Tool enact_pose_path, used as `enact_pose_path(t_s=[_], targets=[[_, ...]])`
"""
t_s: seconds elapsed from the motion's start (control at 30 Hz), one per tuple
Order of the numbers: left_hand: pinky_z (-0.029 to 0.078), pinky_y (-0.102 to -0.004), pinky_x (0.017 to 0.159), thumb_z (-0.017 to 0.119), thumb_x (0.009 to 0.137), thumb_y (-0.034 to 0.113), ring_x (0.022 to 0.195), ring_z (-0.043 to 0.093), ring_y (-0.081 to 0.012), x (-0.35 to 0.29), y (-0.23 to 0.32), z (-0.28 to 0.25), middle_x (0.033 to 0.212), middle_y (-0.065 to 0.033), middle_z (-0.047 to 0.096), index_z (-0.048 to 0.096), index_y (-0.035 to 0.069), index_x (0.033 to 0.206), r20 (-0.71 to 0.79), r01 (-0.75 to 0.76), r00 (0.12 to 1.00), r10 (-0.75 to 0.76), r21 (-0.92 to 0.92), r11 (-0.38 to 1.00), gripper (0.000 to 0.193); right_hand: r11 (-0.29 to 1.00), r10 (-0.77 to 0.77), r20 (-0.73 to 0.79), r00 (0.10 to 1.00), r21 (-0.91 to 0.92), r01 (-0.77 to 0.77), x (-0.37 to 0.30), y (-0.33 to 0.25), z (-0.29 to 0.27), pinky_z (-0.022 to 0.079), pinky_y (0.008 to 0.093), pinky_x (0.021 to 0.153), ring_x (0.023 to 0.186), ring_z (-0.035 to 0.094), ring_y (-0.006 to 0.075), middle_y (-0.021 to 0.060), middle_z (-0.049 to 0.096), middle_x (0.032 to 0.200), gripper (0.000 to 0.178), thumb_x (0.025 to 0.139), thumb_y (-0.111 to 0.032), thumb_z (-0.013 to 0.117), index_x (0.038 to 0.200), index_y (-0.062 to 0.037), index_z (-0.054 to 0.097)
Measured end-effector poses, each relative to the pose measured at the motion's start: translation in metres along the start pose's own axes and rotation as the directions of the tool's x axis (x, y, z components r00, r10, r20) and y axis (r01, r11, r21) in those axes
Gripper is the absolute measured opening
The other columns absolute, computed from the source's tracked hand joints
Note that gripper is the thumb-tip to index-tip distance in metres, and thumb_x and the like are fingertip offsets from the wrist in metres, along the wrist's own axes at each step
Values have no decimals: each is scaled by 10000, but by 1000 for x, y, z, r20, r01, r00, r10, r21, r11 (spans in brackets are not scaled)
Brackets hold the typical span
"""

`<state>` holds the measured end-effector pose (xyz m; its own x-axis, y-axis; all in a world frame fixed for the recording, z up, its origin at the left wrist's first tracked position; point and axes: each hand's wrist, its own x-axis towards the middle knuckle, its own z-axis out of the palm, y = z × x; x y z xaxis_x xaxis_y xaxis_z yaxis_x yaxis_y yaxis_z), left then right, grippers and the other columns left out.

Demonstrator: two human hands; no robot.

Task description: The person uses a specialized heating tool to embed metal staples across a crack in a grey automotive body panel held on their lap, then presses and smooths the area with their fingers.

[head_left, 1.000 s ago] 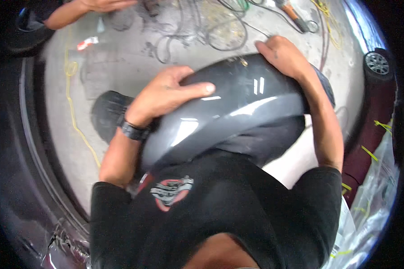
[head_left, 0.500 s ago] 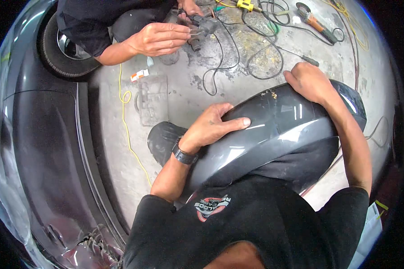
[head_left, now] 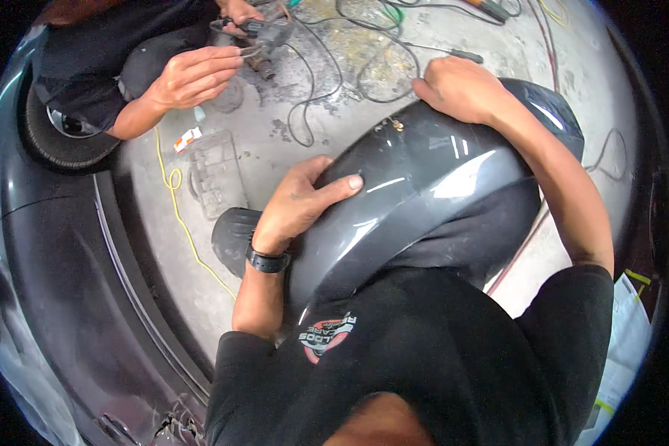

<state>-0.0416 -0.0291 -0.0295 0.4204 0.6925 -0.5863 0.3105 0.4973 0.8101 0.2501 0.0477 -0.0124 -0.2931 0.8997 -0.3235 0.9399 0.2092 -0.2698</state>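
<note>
A glossy dark grey curved car body panel (head_left: 379, 215) rests across my lap, its long edge facing away from me. My left hand (head_left: 299, 202) is closed on the near-left part of that edge. Its thumb presses on the painted face, while the fingers are mostly hidden behind. Over the far right stretch of the edge curls my right hand (head_left: 461, 91), fingers bent down out of sight. Between the hands, small yellowish marks (head_left: 398, 126) sit at the panel's edge.
To the far left a co-worker's hands (head_left: 193, 78) hold a dark corded hand tool (head_left: 269, 36). A dark car (head_left: 48, 245) with a damaged corner stands along the left. A clear plastic case (head_left: 214, 172), yellow cord (head_left: 177, 215), black cables and a screwdriver (head_left: 461, 54) lie on the floor.
The whole view has shifted, so the floor, car and panel sit further left and higher. Both my hands keep their places on the panel. The co-worker still holds the tool.
</note>
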Motion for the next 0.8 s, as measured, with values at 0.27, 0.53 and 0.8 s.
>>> enact_pose_path(t_s=[0.27,0.53,0.8], targets=[[482,-252,663,803,884,341,752,589,-71,0,4,3,877,-15,664,660,-23,1014,10,39,999,-39,-32,999,412,1000,9,45,999,0,-9,-1,1,0,527,529,861,917,676,459,284,697,932,428,925,-319,509,908,56,716],[478,-251,639,802,881,361,728,587,-70,-1,2,3,850,-14,662,660,-23,990,11,14,1000,-14,-44,999,424,1000,9,45,999,-8,-9,2,3,3,521,529,878,939,669,469,296,691,958,431,928,-323,512,917,58,713],[477,-256,624,796,879,389,718,583,-73,-2,2,3,832,-16,661,679,-24,982,25,-11,1000,10,3,1000,442,999,25,106,994,-40,-21,-2,0,-2,517,527,885,951,669,469,301,687,972,445,939,-331,498,925,60,711]])
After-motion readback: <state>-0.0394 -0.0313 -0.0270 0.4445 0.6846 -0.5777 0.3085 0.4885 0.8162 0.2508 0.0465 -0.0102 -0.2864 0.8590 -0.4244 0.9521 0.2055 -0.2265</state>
